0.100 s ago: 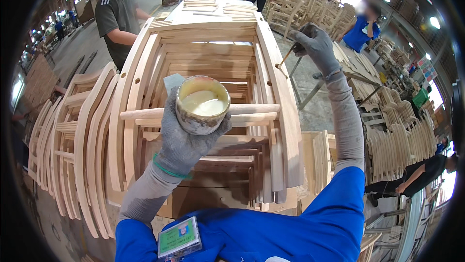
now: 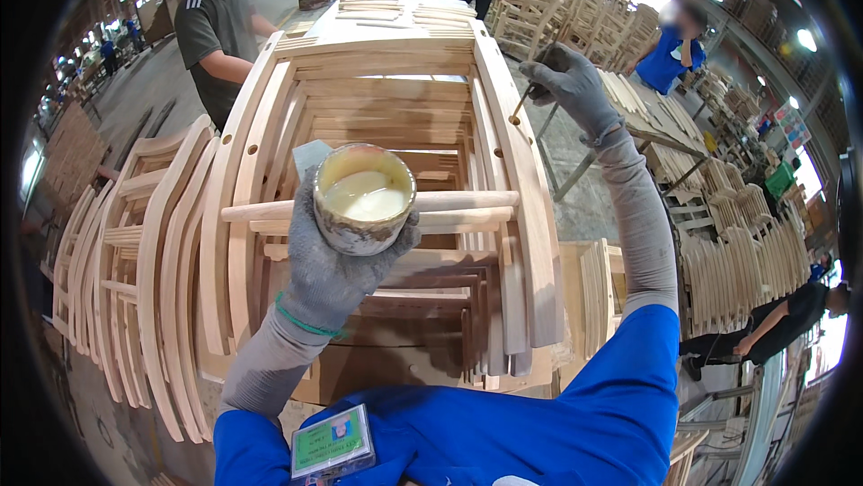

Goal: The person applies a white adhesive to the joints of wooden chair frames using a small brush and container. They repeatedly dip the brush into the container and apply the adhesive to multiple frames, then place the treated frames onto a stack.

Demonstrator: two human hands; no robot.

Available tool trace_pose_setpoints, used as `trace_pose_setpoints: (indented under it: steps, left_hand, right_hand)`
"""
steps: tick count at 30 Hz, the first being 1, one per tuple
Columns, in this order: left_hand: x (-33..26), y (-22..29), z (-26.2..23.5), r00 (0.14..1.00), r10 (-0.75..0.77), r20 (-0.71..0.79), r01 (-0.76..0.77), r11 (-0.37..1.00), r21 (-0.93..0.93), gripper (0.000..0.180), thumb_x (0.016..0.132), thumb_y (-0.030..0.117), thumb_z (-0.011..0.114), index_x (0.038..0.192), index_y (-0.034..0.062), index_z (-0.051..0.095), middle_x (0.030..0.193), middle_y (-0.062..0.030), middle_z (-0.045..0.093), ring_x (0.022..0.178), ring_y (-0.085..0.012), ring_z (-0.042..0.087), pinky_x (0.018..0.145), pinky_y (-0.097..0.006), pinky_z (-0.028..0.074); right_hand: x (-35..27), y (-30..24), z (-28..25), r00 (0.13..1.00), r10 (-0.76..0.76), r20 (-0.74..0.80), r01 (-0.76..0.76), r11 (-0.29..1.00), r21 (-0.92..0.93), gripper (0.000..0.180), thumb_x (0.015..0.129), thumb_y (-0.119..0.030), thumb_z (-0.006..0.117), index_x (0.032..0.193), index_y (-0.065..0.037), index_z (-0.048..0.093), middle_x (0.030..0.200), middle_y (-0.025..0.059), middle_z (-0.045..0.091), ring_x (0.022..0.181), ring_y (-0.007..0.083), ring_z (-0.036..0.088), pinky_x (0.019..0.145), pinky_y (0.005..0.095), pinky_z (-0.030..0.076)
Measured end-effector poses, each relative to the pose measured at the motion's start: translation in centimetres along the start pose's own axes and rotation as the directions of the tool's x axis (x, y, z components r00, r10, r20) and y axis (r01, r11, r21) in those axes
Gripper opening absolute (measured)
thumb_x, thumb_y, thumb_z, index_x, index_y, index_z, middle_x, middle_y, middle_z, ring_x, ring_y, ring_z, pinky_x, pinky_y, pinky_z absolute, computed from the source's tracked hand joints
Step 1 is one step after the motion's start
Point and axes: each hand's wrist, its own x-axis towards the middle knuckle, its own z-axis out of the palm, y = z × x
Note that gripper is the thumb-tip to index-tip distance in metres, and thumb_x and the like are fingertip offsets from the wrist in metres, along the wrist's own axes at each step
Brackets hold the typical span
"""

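My gloved left hand (image 2: 337, 275) is wrapped round a stained cup (image 2: 360, 236) part filled with creamy white liquid, probably glue by its look. A pale flat piece (image 2: 311, 155) sticks out behind the cup. Beneath them lies a stack of wooden chair frames (image 2: 530, 243) with round holes in their side rails. In a pinch, my gloved right hand (image 2: 573, 81) holds a thin stick (image 2: 520, 107). The stick's lower tip is at a hole near the far end of the right rail; how deep it sits cannot be made out.
More curved frames (image 2: 166, 261) lean at the left. A person in a dark shirt (image 2: 218, 36) stands at the far left of the stack. Loose wooden pieces lie on the white surface (image 2: 395, 34) beyond. At the right is a metal-legged table (image 2: 665, 131) with slats.
My left hand and the cup have shifted slightly left. My right hand has moved a little left and down, bringing the stick's tip to the rail's hole.
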Motion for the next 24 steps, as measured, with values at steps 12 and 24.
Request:
trace_pose_setpoints:
  steps: [12, 24]
  left_hand:
    - [-3.1, 0.7, -0.9, 0.998, 0.021, -0.059, -0.017, 0.997, 0.076, 0.053, 0.094, 0.053, 0.027, 0.126, 0.0137, 0.044, 0.117, -0.0115, 0.053, 0.103, -0.0286, 0.056, 0.087, -0.046, 0.049]
    - [-9.7, 1.8, -1.8, 0.993, 0.118, -0.006, -0.118, 0.992, 0.05, 0.052, 0.093, 0.052, 0.035, 0.126, 0.0122, 0.044, 0.117, -0.0103, 0.054, 0.103, -0.0272, 0.056, 0.086, -0.045, 0.049]
  right_hand:
    - [0.1, -0.7, 0.2, 0.996, -0.054, 0.065, 0.068, 0.968, -0.24, 0.019, 0.083, -0.019, 0.067, 0.082, -0.001, 0.06, 0.063, 0.0047, 0.06, 0.054, 0.0093, 0.056, 0.051, 0.0242, 0.047]
    - [1.9, -4.5, -1.4, 0.975, -0.003, 0.223, -0.044, 0.977, 0.208, 0.03, 0.084, -0.017, 0.062, 0.104, 0.005, 0.058, 0.093, 0.0098, 0.062, 0.082, 0.0167, 0.063, 0.074, 0.0275, 0.053]
